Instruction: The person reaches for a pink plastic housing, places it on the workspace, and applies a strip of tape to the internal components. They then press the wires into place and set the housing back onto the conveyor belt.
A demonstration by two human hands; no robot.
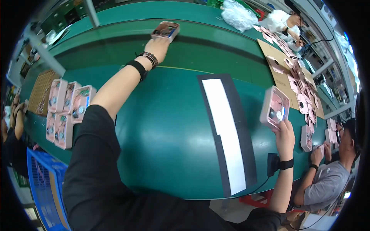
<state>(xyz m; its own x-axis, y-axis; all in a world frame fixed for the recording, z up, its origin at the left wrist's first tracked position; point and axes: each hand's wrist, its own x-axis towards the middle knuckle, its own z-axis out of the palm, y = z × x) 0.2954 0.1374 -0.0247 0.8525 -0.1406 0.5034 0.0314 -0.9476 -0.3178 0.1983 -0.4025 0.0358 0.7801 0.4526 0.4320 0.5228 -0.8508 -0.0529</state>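
Note:
At the far side of the green surface my left hand (pixel 157 49) is stretched out, its fingers closed on the near edge of a pink open plastic housing (pixel 172 34) with parts inside. Over the right of the bench my right hand (pixel 285 138) grips the lower end of a second pink plastic housing (pixel 266 107). That one is tilted, and its open side shows a round part, wires and a bluish strip. Some fingers of both hands are hidden behind the housings. A dark strap with a corded box (pixel 273 164) is at my right wrist.
Several pink housings (pixel 67 133) stand at the left beside a woven tray (pixel 40 92). A blue crate (pixel 42 184) is lower left. A black mat with a white strip (pixel 223 127) lies mid-bench. Pink flat parts (pixel 304 96) cover cardboard at right, near a co-worker (pixel 327 181).

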